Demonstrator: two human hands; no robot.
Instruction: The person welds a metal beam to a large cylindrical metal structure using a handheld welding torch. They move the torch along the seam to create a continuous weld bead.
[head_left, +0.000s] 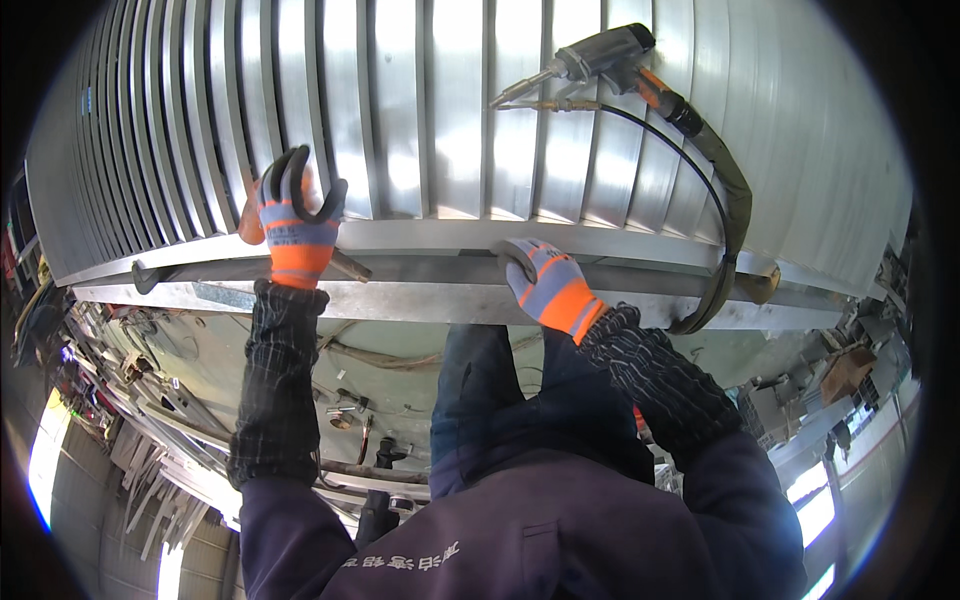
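Note:
My left hand (300, 217), in a grey and orange glove with dark fingertips, is held over an orange-headed mallet (252, 219) at the near edge of a slatted metal panel (390, 150). Its fingers are apart. The mallet's handle (351, 266) shows to the right of my wrist; the part between is hidden. My right hand (551, 286), gloved alike, is over the panel's near frame bar (600, 236), thumb and fingers apart, with nothing seen in it. Beyond it, a hand-held welding gun (607, 56) lies on the slats, its tip pointing left.
A sleeved cable (731, 187) runs from the gun over the near edge, beside a thin black hose (675, 146). A metal beam (420, 300) crosses in front of my legs. Loose cables (390, 358) lie on the floor. Long metal profiles (161, 487) are stacked at the lower left.

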